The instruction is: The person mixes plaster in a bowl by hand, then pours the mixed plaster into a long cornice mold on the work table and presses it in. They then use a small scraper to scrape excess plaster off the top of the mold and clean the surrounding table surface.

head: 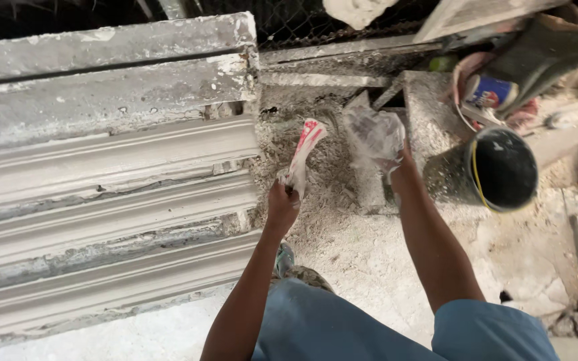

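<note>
My left hand (pixel 282 202) grips the twisted end of a white bag with red print (pixel 304 150), which sticks up and to the right from the fist. My right hand (pixel 403 170) is closed on a crumpled clear plastic bag (pixel 372 134), dusty white, held just right of the red and white bag. Both hands hover over a powder-covered floor (pixel 362 247) in front of my blue trousers (pixel 342 327).
A long white moulded plaster cornice (pixel 102 200) lies on the left. A black bucket (pixel 500 170) with a yellow line inside stands at the right, next to a grey block (pixel 429 110). Clutter and a small can (pixel 490 92) lie behind it. Wire mesh (pixel 316 23) runs along the top.
</note>
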